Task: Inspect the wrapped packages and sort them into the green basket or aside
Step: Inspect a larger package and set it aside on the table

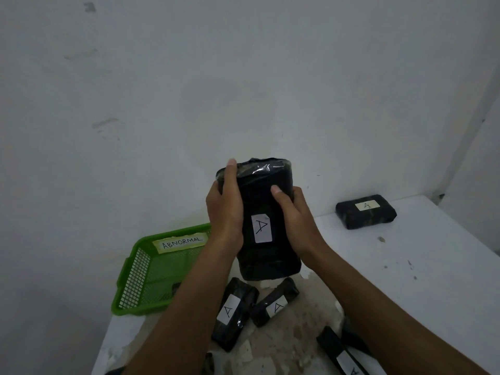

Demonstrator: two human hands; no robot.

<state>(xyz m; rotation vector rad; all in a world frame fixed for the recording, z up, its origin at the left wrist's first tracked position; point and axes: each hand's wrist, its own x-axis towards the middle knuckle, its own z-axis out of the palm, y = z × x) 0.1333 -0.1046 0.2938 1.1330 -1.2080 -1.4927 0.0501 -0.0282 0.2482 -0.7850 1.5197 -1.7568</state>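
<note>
At the left edge of the white tabletop [433, 266], the green basket [135, 277] is sitting with a taped paper label [181, 242] reading "ABNORMAL" on its far wall; something small and dark is showing on its mesh floor, too hidden by the forearm to identify. Just right of it, a person is holding one black wrapped package [266, 212] upright in the air over the middle of the tabletop, its white sticker marked "A" facing the camera. The left hand [226, 209] is gripping the package's left side, thumb stretching up along the front to the shiny top edge and fingers curling out of sight behind. The right hand [296, 220] is clasping the right side, thumb pressing on the front face, remaining fingers wrapping round the back.

Below the raised package, two smaller packages [234, 312] [274, 303] are lying label-up on the worn near part of the tabletop, and at least one more [343, 353] is lying at the near right edge of the view. Further right and far back, a single package [365, 211] is resting on its own, well apart from the others, apparently set aside.

The step in hand appears to be inspection: the package is being held up for a look at its wrapping. The next move calls for a verdict, likely after turning it to check the hidden faces, then either lowering it left into the basket or carrying it right to join the lone one.
</note>
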